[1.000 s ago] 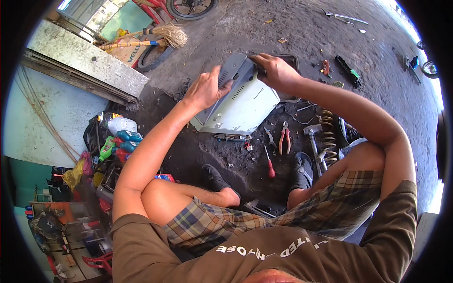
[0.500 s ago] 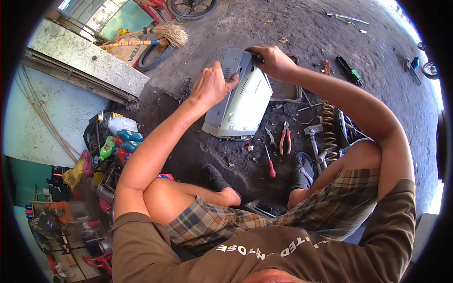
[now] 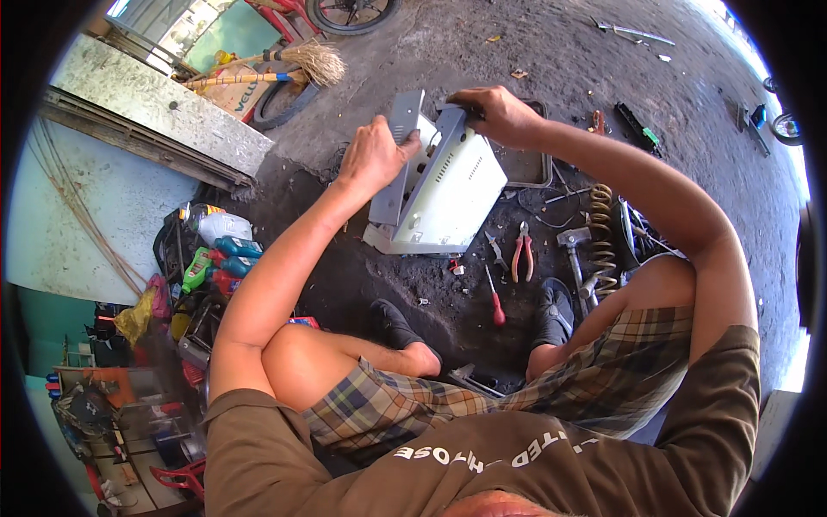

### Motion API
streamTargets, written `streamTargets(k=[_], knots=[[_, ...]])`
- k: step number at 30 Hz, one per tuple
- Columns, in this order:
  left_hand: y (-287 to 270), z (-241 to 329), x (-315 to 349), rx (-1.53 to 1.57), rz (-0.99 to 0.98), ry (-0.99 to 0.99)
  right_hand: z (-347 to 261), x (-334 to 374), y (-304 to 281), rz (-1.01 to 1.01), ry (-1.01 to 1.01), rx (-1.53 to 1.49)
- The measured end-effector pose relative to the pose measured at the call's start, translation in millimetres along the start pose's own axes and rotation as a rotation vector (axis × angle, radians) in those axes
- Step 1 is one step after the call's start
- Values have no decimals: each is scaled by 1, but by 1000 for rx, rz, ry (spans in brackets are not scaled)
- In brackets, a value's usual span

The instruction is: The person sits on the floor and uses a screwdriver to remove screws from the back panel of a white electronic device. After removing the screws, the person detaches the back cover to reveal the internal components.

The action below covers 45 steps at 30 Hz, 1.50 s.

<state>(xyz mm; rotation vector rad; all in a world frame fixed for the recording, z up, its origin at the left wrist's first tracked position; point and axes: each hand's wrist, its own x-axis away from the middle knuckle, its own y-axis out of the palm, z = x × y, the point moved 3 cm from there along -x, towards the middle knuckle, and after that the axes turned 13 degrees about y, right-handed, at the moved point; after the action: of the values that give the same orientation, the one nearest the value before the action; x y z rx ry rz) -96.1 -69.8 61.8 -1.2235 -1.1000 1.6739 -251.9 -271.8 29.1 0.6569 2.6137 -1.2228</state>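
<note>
A white metal case (image 3: 452, 198) with vent slots stands tilted on the dark ground in front of me. Along its left side, a grey metal panel (image 3: 407, 110) is angled away from the body, leaving a gap through which part of the inside shows. My left hand (image 3: 372, 157) is closed on the panel, thumb on its right edge. At the far top end of the case, my right hand (image 3: 501, 116) grips the edge, fingers curled over it. The inner parts are mostly in shadow.
Red-handled pliers (image 3: 522, 252), smaller pliers (image 3: 496, 250) and a red screwdriver (image 3: 496, 303) lie between the case and my feet. To the right are a coil spring (image 3: 600, 220) and a metal tray (image 3: 541, 172). Several bottles (image 3: 233, 248) stand left; a broom (image 3: 312, 62) lies beyond.
My left hand has drawn the grey panel leftward, widening a gap from the case. The white body has shifted slightly right, with my right hand still on its far end.
</note>
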Motion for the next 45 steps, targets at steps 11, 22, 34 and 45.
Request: streamTargets(k=[11, 22, 34, 45], knots=[[-8, -31, -6, -45, 9, -176, 0, 14, 4, 72, 123, -70], [18, -63, 33, 59, 31, -215, 73, 67, -13, 271, 380, -33], [12, -47, 23, 172, -67, -201, 15, 74, -16, 37, 1033, -774], [-91, -57, 2, -248, -163, -23, 22, 73, 3, 115, 706, -45]])
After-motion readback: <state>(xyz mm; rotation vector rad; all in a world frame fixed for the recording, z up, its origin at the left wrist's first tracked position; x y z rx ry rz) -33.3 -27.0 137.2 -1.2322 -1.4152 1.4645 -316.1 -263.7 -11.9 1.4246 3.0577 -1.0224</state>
